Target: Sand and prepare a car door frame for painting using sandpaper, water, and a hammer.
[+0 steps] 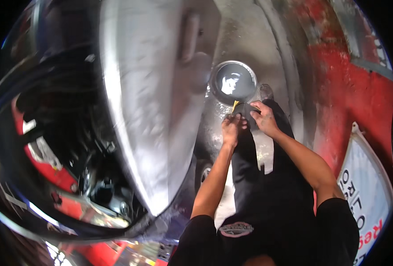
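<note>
Both hands are together in front of my body, at a small piece of sandpaper point(242, 109), dark grey with a yellow strip showing at its left edge. My left hand point(232, 129) grips its lower left part, fingers curled and closed. At its right side, my right hand point(265, 119) pinches the edge between thumb and fingers. Just beyond the hands, a round metal basin point(252, 70) holds liquid with a bright reflection. A large bare-grey vehicle panel point(154, 95) with a patchy surface stands to the left of the hands.
Left of the panel, a dark-rimmed opening point(65, 111) shows machinery and red bodywork. A red wall point(334, 97) runs along the right, with a white lettered banner point(367, 177) leaning there. Wet concrete floor point(236, 35) stretches ahead. My shoe point(266, 91) is beside the basin.
</note>
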Motion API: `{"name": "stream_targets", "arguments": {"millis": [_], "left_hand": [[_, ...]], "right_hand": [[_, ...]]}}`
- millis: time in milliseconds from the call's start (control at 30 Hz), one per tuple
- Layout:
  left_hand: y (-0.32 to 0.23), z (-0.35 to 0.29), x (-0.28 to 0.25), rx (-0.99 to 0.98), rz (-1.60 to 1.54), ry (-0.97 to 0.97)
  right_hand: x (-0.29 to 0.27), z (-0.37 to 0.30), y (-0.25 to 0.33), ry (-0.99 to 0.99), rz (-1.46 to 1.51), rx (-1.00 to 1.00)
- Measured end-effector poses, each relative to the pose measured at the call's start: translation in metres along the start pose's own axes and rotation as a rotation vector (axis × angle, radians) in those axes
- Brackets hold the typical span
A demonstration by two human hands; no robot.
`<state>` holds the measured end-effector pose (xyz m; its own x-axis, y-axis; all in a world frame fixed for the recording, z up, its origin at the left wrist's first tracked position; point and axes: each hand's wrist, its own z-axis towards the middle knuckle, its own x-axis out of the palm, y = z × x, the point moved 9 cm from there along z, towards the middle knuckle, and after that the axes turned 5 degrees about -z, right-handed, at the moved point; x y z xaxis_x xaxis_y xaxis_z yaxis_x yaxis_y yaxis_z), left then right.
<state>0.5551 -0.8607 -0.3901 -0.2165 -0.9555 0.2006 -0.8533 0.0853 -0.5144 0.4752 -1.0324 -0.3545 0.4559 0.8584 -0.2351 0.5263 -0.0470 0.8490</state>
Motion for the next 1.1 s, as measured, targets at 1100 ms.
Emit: {"name": "stream_targets", "arguments": {"millis": [1100], "left_hand": [[-0.106, 0.095, 0.059, 0.260, 0.025, 0.238]], "right_hand": [[0.000, 0.100, 0.027, 0.378, 0.936, 0.229]]}}
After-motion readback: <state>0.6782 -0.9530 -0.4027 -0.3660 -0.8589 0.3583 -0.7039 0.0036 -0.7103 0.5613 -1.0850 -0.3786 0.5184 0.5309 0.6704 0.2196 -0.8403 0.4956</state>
